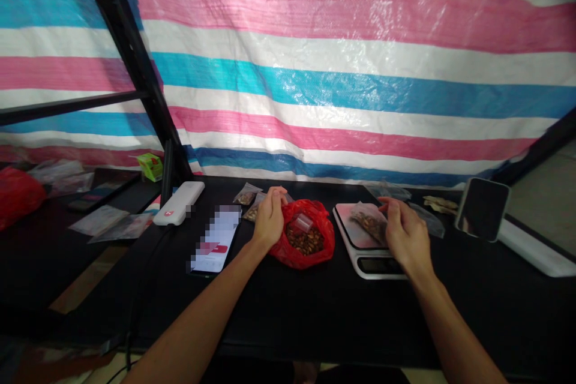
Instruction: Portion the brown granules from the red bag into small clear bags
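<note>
A red plastic bag (327, 225) stands with its mouth spread wide, full of small brown nut-like or seed-like pieces (308, 243). A small clear scoop or cup (303, 224) rests on top of them. My left hand (269, 219) is against the bag's left rim, its fingers curled together there. To the right, a white digital kitchen scale (344, 234) carries a small clear plastic bag (368, 222) holding some brown pieces. My right hand (407, 234) closes on that bag's right edge, fingertips pinched. Its palm hides part of the scale.
Small filled bags (246, 195) lie behind my left hand. A lit phone (216, 243) and a white power bank (180, 203) with a cable are further left. Right of the scale are clear bags (427, 220) and a propped dark-screened device (483, 210). A striped sheet (342, 72) hangs behind.
</note>
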`<state>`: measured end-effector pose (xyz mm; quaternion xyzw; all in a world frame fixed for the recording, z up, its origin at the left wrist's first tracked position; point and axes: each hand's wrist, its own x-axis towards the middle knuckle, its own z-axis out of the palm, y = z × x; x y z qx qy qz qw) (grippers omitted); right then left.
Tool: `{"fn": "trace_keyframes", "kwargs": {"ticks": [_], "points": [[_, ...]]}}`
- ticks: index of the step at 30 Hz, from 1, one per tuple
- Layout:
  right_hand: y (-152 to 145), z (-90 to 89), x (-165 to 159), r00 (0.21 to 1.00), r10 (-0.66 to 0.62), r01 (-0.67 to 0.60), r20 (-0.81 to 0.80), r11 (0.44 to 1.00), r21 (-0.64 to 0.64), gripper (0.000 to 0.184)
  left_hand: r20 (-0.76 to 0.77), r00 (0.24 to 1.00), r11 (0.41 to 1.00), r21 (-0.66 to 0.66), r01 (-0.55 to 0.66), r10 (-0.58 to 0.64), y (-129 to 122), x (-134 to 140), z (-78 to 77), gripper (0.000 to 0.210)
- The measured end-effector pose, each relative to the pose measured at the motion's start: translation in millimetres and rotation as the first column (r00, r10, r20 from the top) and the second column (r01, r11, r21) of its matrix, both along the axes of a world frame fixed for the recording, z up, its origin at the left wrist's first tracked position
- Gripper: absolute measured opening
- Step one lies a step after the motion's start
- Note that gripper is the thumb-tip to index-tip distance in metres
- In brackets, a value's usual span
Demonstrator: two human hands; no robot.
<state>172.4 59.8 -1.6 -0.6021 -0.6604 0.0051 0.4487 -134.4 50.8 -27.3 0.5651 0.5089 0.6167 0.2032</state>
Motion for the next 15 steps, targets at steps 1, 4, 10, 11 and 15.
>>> {"fn": "trace_keyframes", "kwargs": {"ticks": [1,4,10,11,15], "points": [[0.0,-0.3,-0.4,1.0,0.015,-0.015,0.002,1.0,-0.008,0.048,-0.004,1.0,1.0,-0.001,0.001,-0.001,0.0,0.0,0.0,0.042],[-0.3,-0.6,-2.0,0.999,0.047,-0.047,0.005,0.999,-0.012,0.046,-0.012,1.0,1.0,-0.011,0.007,-0.007,0.1,0.0,-0.7,0.041],[0.2,-2.0,-0.8,0.998,0.055,-0.054,0.024,0.998,-0.023,0.046,-0.006,1.0,1.0,-0.019,0.016,-0.016,0.7,-0.3,-1.9,0.042],[0.6,-2.5,-0.2,0.998,0.057,-0.057,0.031,0.998,-0.028,0.046,-0.008,1.0,1.0,-0.017,0.017,-0.017,0.7,-0.4,-1.9,0.042],[1.9,-4.5,0.4,0.994,0.082,-0.078,0.07,0.995,-0.056,0.046,-0.013,1.0,1.0,-0.008,0.011,-0.011,0.5,-0.6,-1.5,0.042]]}}
